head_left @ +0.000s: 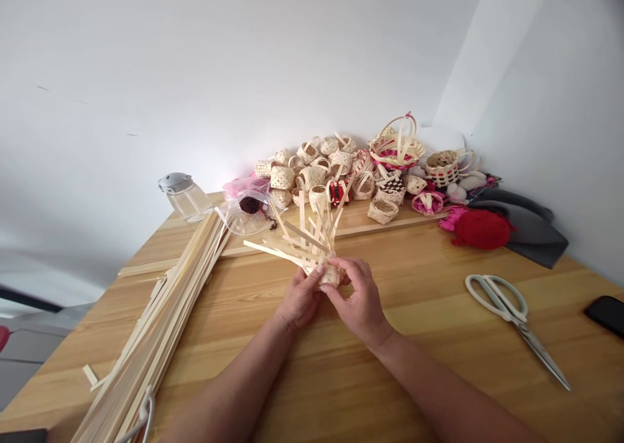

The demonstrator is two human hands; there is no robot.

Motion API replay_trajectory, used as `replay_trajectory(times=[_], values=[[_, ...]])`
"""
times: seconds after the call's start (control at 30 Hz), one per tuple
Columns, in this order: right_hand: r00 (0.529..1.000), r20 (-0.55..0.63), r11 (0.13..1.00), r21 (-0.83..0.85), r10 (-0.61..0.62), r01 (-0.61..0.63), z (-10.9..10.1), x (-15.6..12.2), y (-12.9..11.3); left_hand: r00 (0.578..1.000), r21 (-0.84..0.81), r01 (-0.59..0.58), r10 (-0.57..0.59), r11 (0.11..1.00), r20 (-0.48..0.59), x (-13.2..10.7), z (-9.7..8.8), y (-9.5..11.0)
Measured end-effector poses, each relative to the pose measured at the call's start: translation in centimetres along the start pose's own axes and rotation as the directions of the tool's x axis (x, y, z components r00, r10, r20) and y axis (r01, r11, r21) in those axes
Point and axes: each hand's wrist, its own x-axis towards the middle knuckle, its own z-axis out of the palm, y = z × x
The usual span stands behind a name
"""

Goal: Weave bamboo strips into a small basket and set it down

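Between my two hands is a small, partly woven basket (pixel 331 275) of pale wooden strips. Its loose strip ends (pixel 312 235) fan out upward and to the left. My left hand (pixel 301 296) grips the basket's left side, with the thumb pressed on the weave. On the right side, my right hand (pixel 358 296) pinches the basket with thumb and fingers. My palms and the basket's underside are hidden. Both forearms reach in over the wooden table (pixel 414 280).
A long bundle of pale strips (pixel 166 319) lies on the left. Several finished little baskets (pixel 312 173) are heaped along the wall, beside red yarn (pixel 482 228). Scissors (pixel 517 319) and a black phone-like object (pixel 607 314) lie right. A glass jar (pixel 188 199) stands back left.
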Motion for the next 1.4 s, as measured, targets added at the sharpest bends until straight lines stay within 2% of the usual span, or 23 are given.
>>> replay_trajectory(times=[0.43,0.67,0.77,0.9,1.1,1.23,1.4], values=[[0.998,0.028,0.998,-0.037,-0.055,0.056,0.0,0.0,-0.7,0.997,0.002,0.031,-0.031,1.000,-0.066,-0.2,0.3,0.3],[0.997,0.003,0.994,0.078,0.074,-0.074,-0.6,0.4,-0.2,0.995,-0.003,0.096,-0.096,0.995,0.000,0.2,-0.7,0.4],[0.997,0.010,0.994,0.074,0.076,-0.077,-0.6,0.5,-0.1,0.994,-0.001,0.106,-0.106,0.994,-0.002,0.3,-1.0,0.4],[0.999,0.012,0.998,0.045,0.032,-0.032,-0.2,0.2,-0.2,0.998,0.049,0.070,-0.070,0.996,-0.006,0.2,-0.6,0.5],[0.997,0.021,0.997,0.036,0.068,-0.068,0.2,-0.1,-0.2,0.998,0.064,0.036,-0.032,0.997,-0.058,-0.2,0.4,0.5],[0.997,0.045,0.997,0.031,0.065,-0.067,0.2,0.0,-0.3,0.996,0.076,0.056,-0.051,0.996,-0.068,-0.3,0.3,0.5],[0.999,0.039,1.000,-0.007,0.023,-0.022,0.2,0.0,-0.7,0.998,0.093,0.010,-0.005,0.996,-0.055,-0.3,0.1,0.3]])
